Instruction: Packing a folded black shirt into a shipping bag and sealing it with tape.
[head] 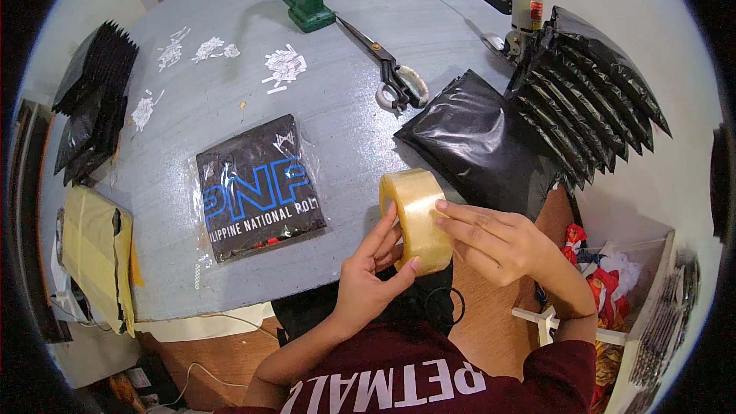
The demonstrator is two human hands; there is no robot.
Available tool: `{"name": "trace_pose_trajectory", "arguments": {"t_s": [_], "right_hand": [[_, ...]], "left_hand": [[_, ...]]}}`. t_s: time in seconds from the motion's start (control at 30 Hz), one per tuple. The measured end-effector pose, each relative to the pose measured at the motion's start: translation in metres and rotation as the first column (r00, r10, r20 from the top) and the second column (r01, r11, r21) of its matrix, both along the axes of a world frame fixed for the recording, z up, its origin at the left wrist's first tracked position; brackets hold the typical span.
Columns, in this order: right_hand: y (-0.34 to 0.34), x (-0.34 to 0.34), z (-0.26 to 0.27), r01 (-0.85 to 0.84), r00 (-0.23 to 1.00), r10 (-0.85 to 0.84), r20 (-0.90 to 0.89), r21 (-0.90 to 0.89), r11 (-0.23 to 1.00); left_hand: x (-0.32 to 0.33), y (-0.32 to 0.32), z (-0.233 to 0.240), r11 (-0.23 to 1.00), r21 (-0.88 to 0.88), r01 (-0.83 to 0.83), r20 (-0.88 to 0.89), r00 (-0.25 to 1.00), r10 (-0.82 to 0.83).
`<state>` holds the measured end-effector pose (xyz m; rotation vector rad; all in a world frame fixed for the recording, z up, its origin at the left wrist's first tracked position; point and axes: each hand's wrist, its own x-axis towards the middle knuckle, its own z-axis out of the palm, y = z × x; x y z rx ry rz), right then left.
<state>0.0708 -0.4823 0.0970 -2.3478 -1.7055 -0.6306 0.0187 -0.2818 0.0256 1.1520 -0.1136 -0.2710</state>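
A thick roll of clear packing tape [422, 224] is held upright at the table's front edge. My left hand [374, 276] grips it, with fingers in the core and the thumb on the lower rim. My right hand [494, 241] touches the roll's outer face with its fingertips. Left of the roll lies a folded black garment in a clear plastic bag [259, 195], with blue and white print facing up. To the right, a black plastic mailer bag [477, 138] lies flat, partly behind my right hand.
Black-handled scissors [385, 63] lie beyond the roll, near a green cast-metal tool [307, 6]. Black parcels are stacked at right [581, 92] and left [95, 98]. A yellow-wrapped bundle [95, 253] sits at the left edge. White paper slips [284, 66] are scattered in piles.
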Motion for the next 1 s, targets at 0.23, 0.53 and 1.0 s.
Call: {"name": "trace_pose_trajectory", "arguments": {"t_s": [0.23, 0.53, 1.0], "right_hand": [[-0.012, 0.001, -0.006, 0.139, 0.916, -0.060, -0.396, 0.174, 0.975], [-0.007, 0.006, -0.009, 0.186, 0.780, 0.028, -0.625, 0.274, 0.943], [-0.005, 0.004, -0.019, 0.096, 0.911, 0.046, -0.410, 0.320, 0.943]], "left_hand": [[-0.003, 0.001, 0.000, 1.000, 0.027, 0.006, 0.005, 1.000, -0.006], [0.000, 0.004, -0.001, 1.000, -0.012, 0.013, -0.028, 1.000, -0.014], [0.003, 0.001, 0.000, 1.000, 0.022, -0.015, 0.026, 1.000, 0.015]]}}
